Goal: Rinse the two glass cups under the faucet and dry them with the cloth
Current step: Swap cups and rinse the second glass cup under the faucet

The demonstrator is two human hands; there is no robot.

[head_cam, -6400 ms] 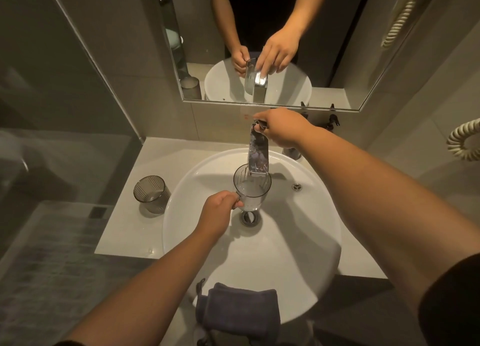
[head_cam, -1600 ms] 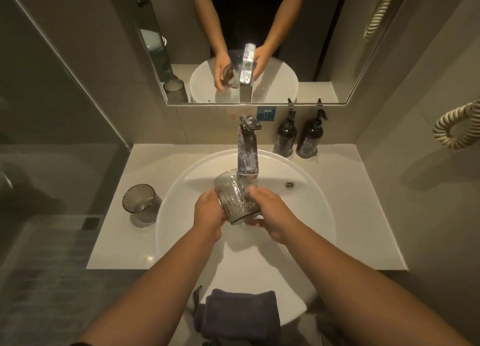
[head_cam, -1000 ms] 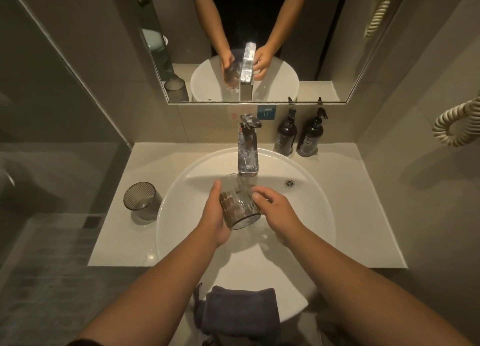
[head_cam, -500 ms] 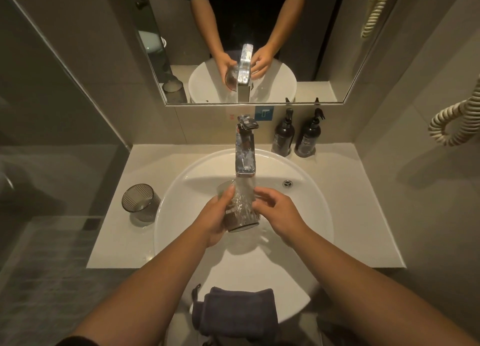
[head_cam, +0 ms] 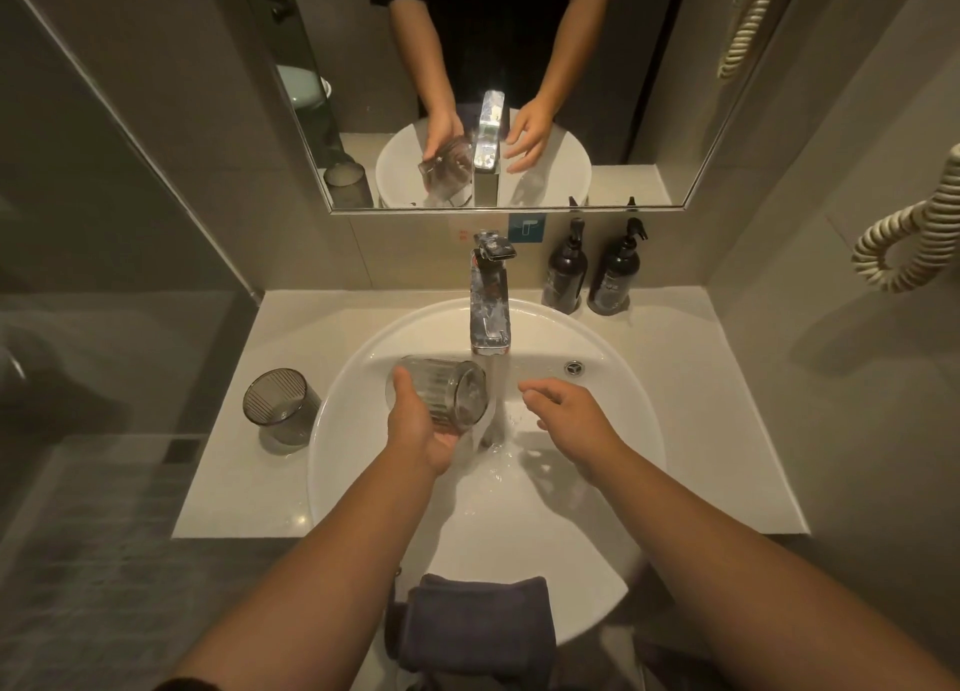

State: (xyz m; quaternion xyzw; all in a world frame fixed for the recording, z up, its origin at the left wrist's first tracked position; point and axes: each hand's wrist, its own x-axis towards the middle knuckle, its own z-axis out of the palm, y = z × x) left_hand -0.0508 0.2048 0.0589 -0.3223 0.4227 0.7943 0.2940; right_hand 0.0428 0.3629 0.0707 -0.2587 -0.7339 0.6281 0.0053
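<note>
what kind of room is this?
Most likely a hotel bathroom: a round white sink under a wall mirror, two dark pump bottles on the counter, and a coiled hairdryer cord on the wall.

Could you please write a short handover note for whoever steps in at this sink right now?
Left hand: holds one cup on its side over the basin, just left of the running stream.
Right hand: open and empty, right of the stream.
Second cup: upright on the counter, left of the basin.
Cloth: folded at the basin's near edge.
Faucet: on.
Done: nothing yet; the first cup is mid-rinse.
Left: finish its rinse, rinse the second cup, probably shut the faucet, dry both.
</note>
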